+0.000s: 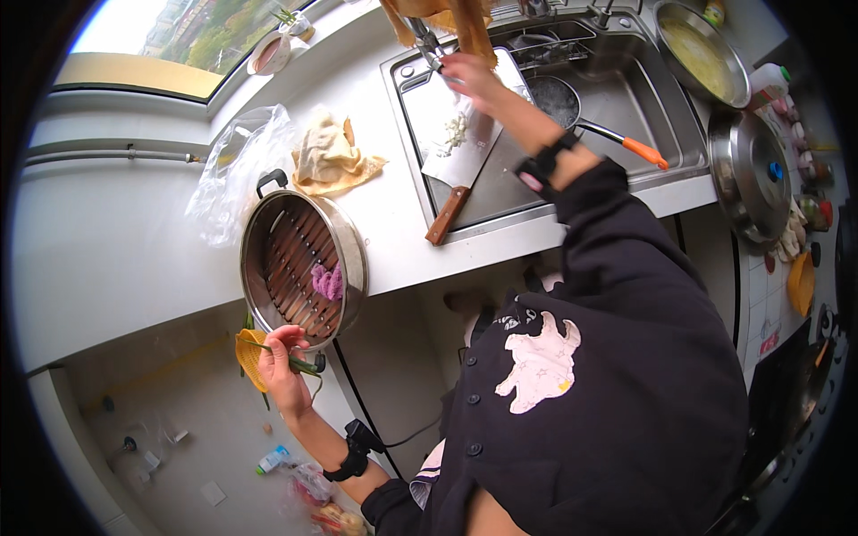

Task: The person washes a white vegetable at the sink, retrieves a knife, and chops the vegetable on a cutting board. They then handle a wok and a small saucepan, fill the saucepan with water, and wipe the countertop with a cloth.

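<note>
My left hand (285, 375) holds thin green stalks, apparently scallion leaves (303, 366), beside the near rim of a round steel steamer pot (355, 248). A crumpled purple cloth (327, 281) lies on the pot's slatted brown rack. My right hand (474, 82), blurred, is at the chrome faucet (426, 43); whether its fingers close on it is unclear. Below it, a cleaver with a wooden handle (448, 216) lies over the sink's left part, with chopped white pieces (456, 130) on its blade. A small pan with an orange handle (645, 153) stands in the sink (620, 87).
A damp beige cloth (332, 154) and a clear plastic bag (241, 167) lie on the white counter (134, 248). More tan cloth (476, 30) hangs by the faucet. Right of the sink are a steel bowl (700, 57) and a large pot lid (751, 177). A yellow mesh basket (249, 358) is behind my left hand.
</note>
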